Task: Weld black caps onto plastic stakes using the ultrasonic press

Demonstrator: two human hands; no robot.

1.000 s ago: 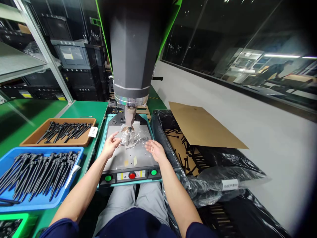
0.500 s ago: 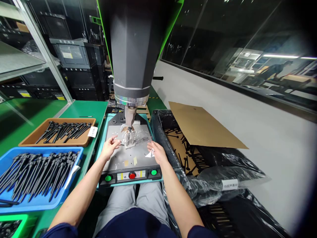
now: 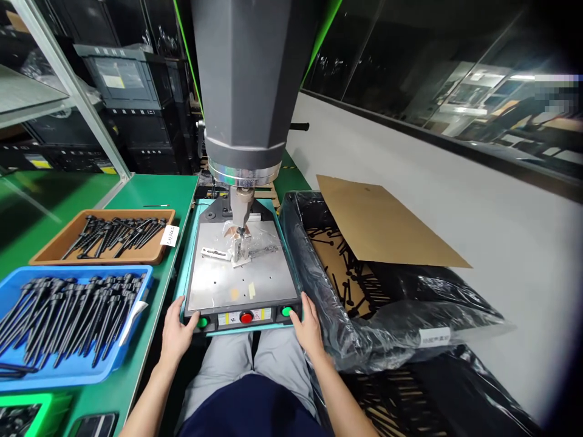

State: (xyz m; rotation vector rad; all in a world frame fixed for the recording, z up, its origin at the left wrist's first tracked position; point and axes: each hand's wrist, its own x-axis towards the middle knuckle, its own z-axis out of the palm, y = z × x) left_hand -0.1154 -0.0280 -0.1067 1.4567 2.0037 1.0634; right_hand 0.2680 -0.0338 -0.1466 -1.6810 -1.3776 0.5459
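My left hand (image 3: 177, 328) is at the front left corner of the press base (image 3: 197, 267), thumb at the left green button (image 3: 203, 322) and fingers spread along the side. At the front right corner, my right hand (image 3: 307, 321) has its thumb at the right green button (image 3: 286, 311) and its fingers stretched along the edge. Both hands are open and hold nothing. Between them sits a red button (image 3: 246, 317). Beyond, a metal fixture (image 3: 240, 250) with clear plastic film stands on the plate, and a small dark part is in it under the press tip (image 3: 241, 203).
On the left bench, a blue tray (image 3: 148, 282) and a brown tray (image 3: 36, 258) hold many black screw-like parts. A green bin (image 3: 59, 403) and a phone-like dark object (image 3: 94, 425) lie nearer. To the right stands a plastic-lined box (image 3: 314, 303) under a cardboard sheet (image 3: 387, 224).
Both hands have moved back from beside the fixture to the front corners, thumbs at the green buttons. The small white piece at my right hand no longer shows. The view has shifted slightly.
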